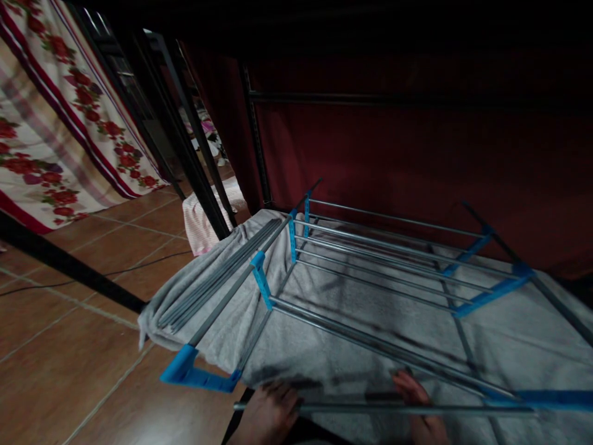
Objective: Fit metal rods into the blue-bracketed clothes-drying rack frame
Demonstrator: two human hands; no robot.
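A metal rack [380, 244] of thin steel rods and blue plastic connectors [262, 278] lies tilted on a grey cloth [509, 346] on the floor. At the bottom edge a loose metal rod [352, 408] runs level across the view. My left hand [266, 414] is closed round the rod near its left end. My right hand [417, 405] grips the same rod further right, with its fingers reaching over towards the rack's nearest rods. Both wrists are cut off by the frame's bottom edge.
A bundle of spare grey rods [217, 278] lies on the cloth's left side. Brown floor tiles [69, 346] spread to the left, crossed by a thin cable [92, 278]. Black bed-frame posts [185, 142], floral fabric [60, 123], a folded pink-white cloth [199, 222] and a dark red curtain [417, 154] stand behind.
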